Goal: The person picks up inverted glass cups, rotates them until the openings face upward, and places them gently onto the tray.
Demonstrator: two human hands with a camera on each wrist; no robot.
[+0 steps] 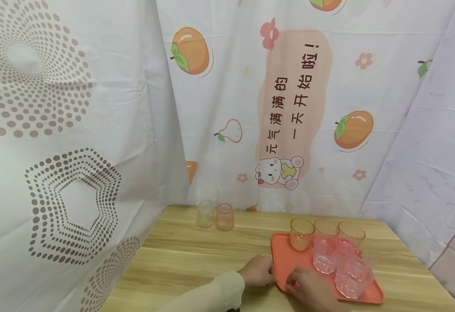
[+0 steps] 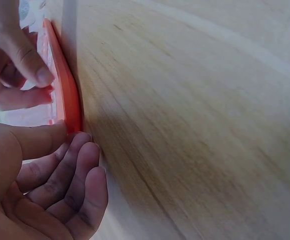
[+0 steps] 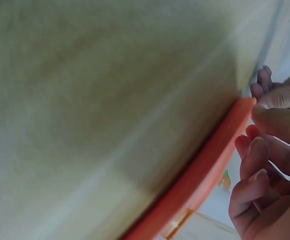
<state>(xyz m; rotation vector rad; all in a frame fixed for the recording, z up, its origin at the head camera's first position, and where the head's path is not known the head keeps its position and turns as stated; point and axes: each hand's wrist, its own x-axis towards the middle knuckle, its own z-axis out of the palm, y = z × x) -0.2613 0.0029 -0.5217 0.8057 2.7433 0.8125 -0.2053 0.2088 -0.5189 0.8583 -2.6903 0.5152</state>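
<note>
An orange-red tray [image 1: 287, 260] lies on the wooden table, bearing several see-through cups at its back and right. My left hand [image 1: 258, 271] is at the tray's left edge; in the left wrist view its thumb and fingers [image 2: 82, 162] pinch the rim. Just over the near left part of the tray hovers my right hand [image 1: 309, 288], fingers loosely bent and nothing visible between them. Amber cups [image 1: 301, 236] stand along the tray's back. In front of them pink cups [image 1: 325, 258] sit grouped, with another pink cup [image 1: 350, 281] by the near right side.
At the table's back left stand a clear glass [image 1: 205, 215] and a pink-rimmed glass [image 1: 225, 218], side by side. A fruit-printed curtain [image 1: 227, 86] hangs behind the wooden table [image 1: 196, 255]. A dotted curtain [image 1: 75, 173] borders the left side and a pale one [image 1: 418, 173] the right.
</note>
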